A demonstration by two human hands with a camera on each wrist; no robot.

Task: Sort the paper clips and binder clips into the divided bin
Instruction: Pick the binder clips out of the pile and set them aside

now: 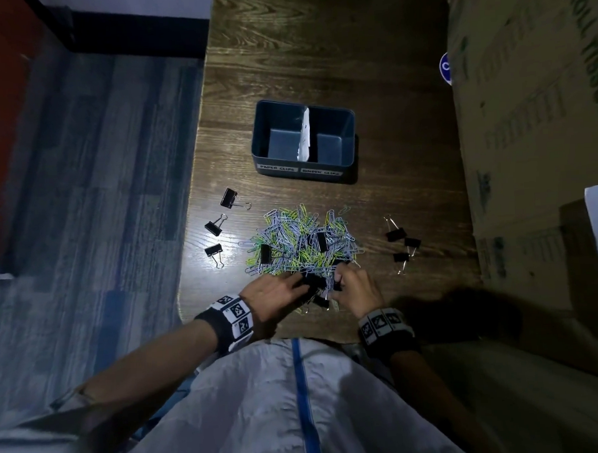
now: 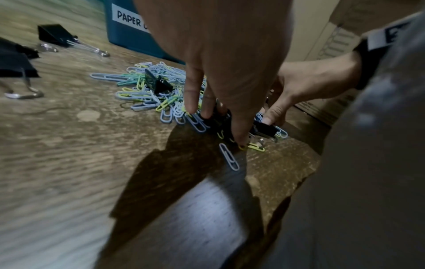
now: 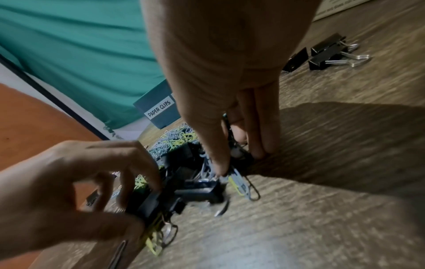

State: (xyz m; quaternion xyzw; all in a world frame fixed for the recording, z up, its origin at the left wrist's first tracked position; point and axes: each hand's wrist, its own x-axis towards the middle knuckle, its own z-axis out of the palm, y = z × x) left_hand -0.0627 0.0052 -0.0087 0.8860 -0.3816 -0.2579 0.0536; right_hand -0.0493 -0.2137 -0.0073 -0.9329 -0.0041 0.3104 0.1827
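A blue divided bin (image 1: pixel 259 139) labelled for paper clips (left half) and binder clips (right half) stands mid-table, both halves showing bare floor. In front of it lies a pile of coloured paper clips (image 1: pixel 301 240) with black binder clips mixed in. At the pile's near edge, my left hand (image 1: pixel 302 288) grips a black binder clip (image 3: pixel 156 200) with curled fingers and thumb. My right hand (image 1: pixel 337 283) pinches another black binder clip (image 2: pixel 264 129) between thumb and fingers, touching the table. A few paper clips (image 3: pixel 239 185) cling around both clips.
Three loose binder clips (image 1: pixel 213 226) lie left of the pile and three more (image 1: pixel 400 244) to its right. A large cardboard box (image 1: pixel 532 113) borders the wooden table (image 1: pixel 317 54) on the right. The table's left edge drops to the floor (image 1: pixel 99 166).
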